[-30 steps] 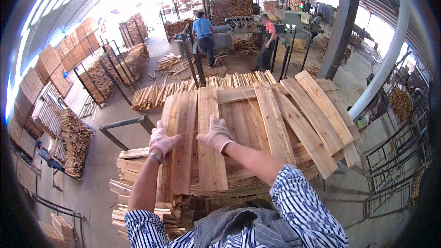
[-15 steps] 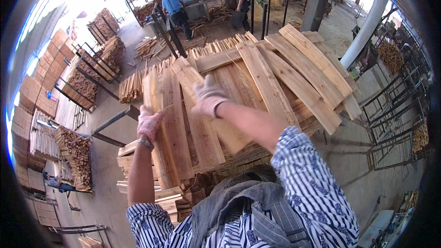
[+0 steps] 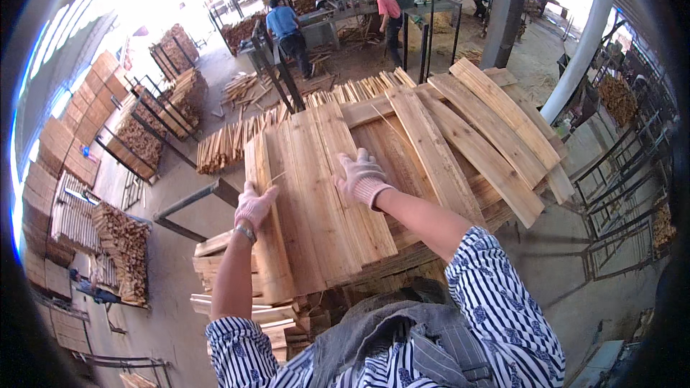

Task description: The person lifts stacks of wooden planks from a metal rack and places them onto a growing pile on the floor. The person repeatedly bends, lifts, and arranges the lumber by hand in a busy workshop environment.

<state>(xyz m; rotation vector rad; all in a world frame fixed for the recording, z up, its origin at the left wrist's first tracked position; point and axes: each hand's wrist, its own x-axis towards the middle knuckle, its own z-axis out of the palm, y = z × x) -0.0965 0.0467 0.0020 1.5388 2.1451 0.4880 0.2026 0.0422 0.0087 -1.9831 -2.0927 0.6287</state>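
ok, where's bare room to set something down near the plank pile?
Left floor, between wood stack and plank pile; right floor, between fanned boards and right sleeve. Crowded: the pile's top, boards side by side under left hand and right hand.

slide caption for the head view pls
Left hand and right hand, both gloved, on planks lying side by side, with people farther back.

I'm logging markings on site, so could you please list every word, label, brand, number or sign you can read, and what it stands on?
No text can be read anywhere.
The planks by the left hand and under the right hand show bare grain.
Any lettering on the machinery at the back is too small and blurred to read.
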